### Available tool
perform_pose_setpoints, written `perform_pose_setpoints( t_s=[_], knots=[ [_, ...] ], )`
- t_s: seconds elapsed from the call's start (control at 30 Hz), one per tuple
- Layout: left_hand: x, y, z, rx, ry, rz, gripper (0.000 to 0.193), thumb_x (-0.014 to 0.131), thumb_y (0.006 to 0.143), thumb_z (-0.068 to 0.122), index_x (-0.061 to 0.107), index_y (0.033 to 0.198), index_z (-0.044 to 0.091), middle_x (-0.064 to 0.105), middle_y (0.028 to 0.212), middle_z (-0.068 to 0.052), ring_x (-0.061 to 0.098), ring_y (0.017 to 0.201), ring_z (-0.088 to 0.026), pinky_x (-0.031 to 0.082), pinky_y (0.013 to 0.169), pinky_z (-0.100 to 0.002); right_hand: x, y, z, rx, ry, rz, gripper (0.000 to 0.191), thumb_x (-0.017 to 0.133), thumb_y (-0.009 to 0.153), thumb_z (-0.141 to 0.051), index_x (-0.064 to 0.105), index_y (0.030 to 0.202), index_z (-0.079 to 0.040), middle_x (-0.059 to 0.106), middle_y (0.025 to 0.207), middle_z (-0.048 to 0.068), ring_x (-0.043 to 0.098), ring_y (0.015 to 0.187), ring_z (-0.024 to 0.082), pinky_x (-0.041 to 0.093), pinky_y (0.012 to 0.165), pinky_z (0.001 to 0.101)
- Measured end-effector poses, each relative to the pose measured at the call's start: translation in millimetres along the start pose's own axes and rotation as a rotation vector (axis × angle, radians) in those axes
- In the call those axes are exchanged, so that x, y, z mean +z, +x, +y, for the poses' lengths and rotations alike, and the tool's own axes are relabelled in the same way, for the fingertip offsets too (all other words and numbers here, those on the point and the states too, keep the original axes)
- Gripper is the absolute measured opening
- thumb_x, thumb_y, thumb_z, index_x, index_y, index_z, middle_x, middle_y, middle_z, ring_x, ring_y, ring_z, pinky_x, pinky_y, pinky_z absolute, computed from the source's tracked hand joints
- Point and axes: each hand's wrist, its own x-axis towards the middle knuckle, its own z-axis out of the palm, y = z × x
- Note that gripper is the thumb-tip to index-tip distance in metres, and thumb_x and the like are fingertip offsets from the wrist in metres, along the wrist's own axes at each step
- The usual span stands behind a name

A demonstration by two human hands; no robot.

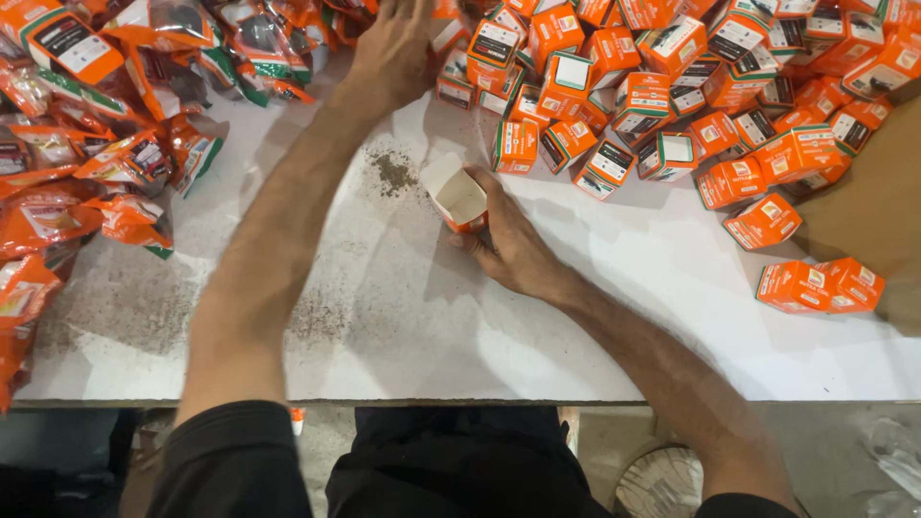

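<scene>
Fingers [477,206] of our right hand [513,245] clamp the open orange carton [459,200] upright on the white worktop [403,317], mouth clear for filling, while our left hand [393,53] reaches, fingers spread and empty, toward the orange pouches [259,43].

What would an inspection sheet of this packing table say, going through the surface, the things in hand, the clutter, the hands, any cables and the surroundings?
Surface: white table, dusted with dark powder.
Job's things: open orange carton, flap up, inside looks empty.
Clutter: heap of closed orange cartons at the far right; orange sachets piled on the left.
Hands: right hand grips the open carton; left hand reaches into the far pile.
Cables: nothing seen.
Surroundings: brown cardboard at the right edge; concrete floor below.
</scene>
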Motion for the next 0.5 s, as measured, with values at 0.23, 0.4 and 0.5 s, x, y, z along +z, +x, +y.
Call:
perform_pose_setpoints(
  t_s=[0.23,0.4,0.5],
  knots=[
    [-20,-89,-6,-0.310,0.091,-0.315,0.105,0.086,0.078,0.024,0.026,0.160,-0.003,0.065,0.107,-0.024,0.063,0.102,-0.043,0.055,0.082,-0.053,-5,0,3,0.053,0.103,-0.098,0.092,0.070,0.102,-0.019,0.004,0.162,0.002,0.025,0.165,0.030,0.034,0.151,0.042,0.034,0.121,0.0469],
    [-61,-145,-8,-0.170,0.088,-0.155,0.045,0.088,0.075,0.023,0.066,0.109,0.002,0.062,0.109,-0.031,0.065,0.091,-0.044,0.054,0.070,-0.051,-9,2,1,0.128,0.311,-0.084,0.074,0.077,0.091,-0.016,0.041,0.154,-0.003,0.057,0.145,0.018,0.061,0.133,0.030,0.052,0.110,0.0393],
    [-75,-153,-1,-0.254,0.007,-0.393,0.054,0.089,0.076,0.029,0.061,0.109,-0.003,0.064,0.104,-0.031,0.067,0.081,-0.045,0.055,0.068,-0.052,-6,4,-6,0.090,0.178,0.007,0.065,0.088,0.082,-0.016,0.058,0.138,0.000,0.067,0.131,0.018,0.067,0.121,0.030,0.053,0.105,0.0384]
  ],
)
